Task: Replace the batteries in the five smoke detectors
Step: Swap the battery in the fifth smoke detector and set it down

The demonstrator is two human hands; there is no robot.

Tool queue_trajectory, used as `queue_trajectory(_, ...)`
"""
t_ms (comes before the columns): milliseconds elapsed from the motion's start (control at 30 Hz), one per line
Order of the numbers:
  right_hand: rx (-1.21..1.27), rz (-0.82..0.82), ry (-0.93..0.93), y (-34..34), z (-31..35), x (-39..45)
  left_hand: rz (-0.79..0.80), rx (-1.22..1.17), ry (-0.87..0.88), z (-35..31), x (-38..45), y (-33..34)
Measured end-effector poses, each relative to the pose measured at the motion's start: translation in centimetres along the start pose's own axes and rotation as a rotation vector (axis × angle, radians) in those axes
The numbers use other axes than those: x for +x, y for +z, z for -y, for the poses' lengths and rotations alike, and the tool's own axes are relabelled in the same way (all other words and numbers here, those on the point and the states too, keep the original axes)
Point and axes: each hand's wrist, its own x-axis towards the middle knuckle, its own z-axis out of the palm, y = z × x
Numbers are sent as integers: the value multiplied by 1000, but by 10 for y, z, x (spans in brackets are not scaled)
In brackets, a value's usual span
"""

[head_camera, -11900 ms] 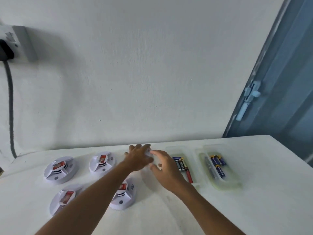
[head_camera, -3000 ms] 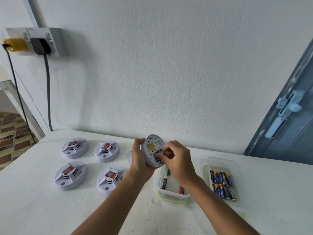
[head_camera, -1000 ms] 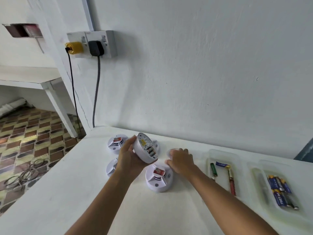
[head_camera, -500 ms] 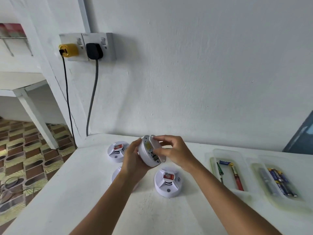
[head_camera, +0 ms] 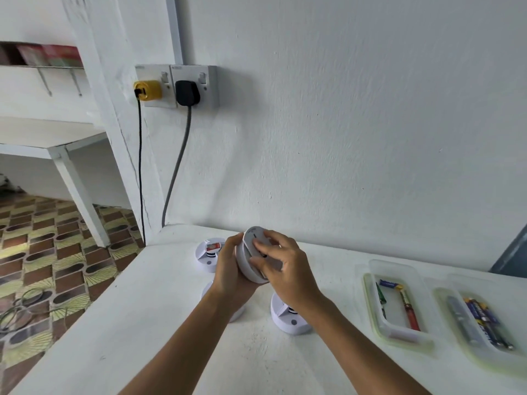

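- The step in hand looks like closing up one smoke detector: it is held on edge above the tabletop, its flat back plate turned toward the camera, with no open battery bay showing.
- The left hand cups the detector's body from the left, fingers wrapped behind it. The right hand lies over the back plate with fingers curled onto it, thumb at the lower rim, seemingly pressing or twisting the cover home.
- The next move probably calls for seating the cover until it locks, setting this unit down, then picking up another; whether the cover has caught cannot be told.
- Other detectors sit on the tabletop: one with a red label behind the left hand, one under the right wrist, and a third mostly hidden by the left forearm. A fifth is not visible.
- The nearer clear tray holds loose mismatched cells: a green one, a red one, and a blue-and-yellow one, likely the spent batteries.
- The farther clear tray, just beside it on the right, holds several blue-and-yellow batteries lying side by side and a grey one, likely the fresh stock.
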Motion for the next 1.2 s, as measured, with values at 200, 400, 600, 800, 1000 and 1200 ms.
queue_trajectory(200,-36,39,-36,-3,-1,-4,-17,-6,-31,-2,-7,3)
queue_trajectory(400,-5,89,-66,-3,-1,-9,-32,12,-52,-3,-13,4)
queue_trajectory(600,-51,56,-49,2,2,-6,-17,35,-30,-3,-12,3)
queue_trajectory(800,-91,174,-4,-6,4,-2,-55,127,64,1,-8,-5)
queue_trajectory(1000,224,2,437,-13,6,-1,-177,107,174,-5,-7,-7)
queue_trajectory(1200,929,233,714,-30,8,6,-150,244,248,-8,-8,-7)
